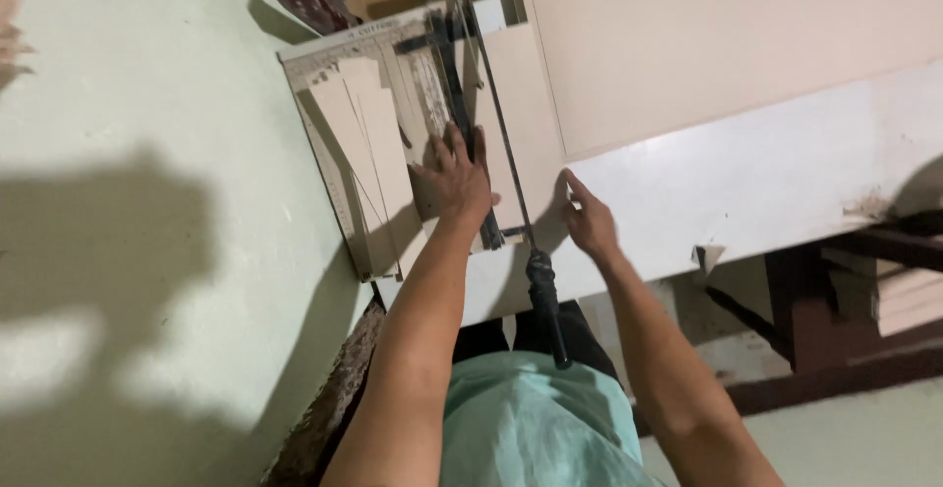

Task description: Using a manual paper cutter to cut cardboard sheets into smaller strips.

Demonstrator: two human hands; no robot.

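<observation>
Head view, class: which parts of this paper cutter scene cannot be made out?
- Sheet under the left hand: its middle is covered by the palm.
- Paper cutter far end: cut off by the top edge.
- Ruler markings: too small.
- Right hand fingers: partly hidden by the hand.

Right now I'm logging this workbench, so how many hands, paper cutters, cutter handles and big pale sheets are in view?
Hands: 2, the left hand pressing on the paper cutter, the right hand on the white table
Paper cutters: 1, the paper cutter
Black lever handles: 1, the handle
Big pale sheets: 1, the sheet
Total: 5
</observation>
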